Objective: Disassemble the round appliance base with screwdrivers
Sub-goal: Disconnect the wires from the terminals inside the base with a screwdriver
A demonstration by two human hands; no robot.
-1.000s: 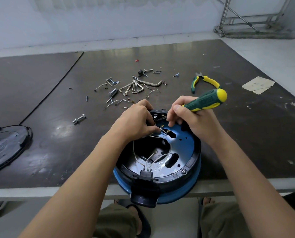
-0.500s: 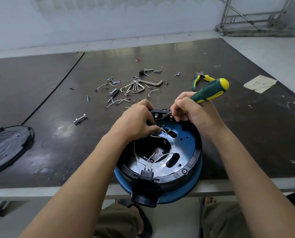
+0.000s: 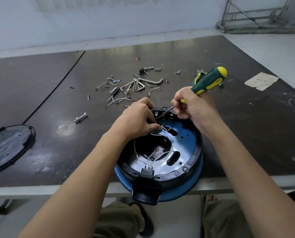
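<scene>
The right fingers (image 3: 179, 101) were curled round the screwdriver (image 3: 208, 80), low on its handle. The left fingers (image 3: 151, 123) pinched a white wire (image 3: 163, 128) by the block on the far rim of the base (image 3: 193, 148). The shaft's axis ran from the raised handle at far right down toward near left. Its tip met the block just beside the left fingers, but the exact seat was hidden. The base lay open side up, overhanging the near edge of the counter (image 3: 57, 134). Judgement: the next turn depends on the tip sitting square on the screw.
</scene>
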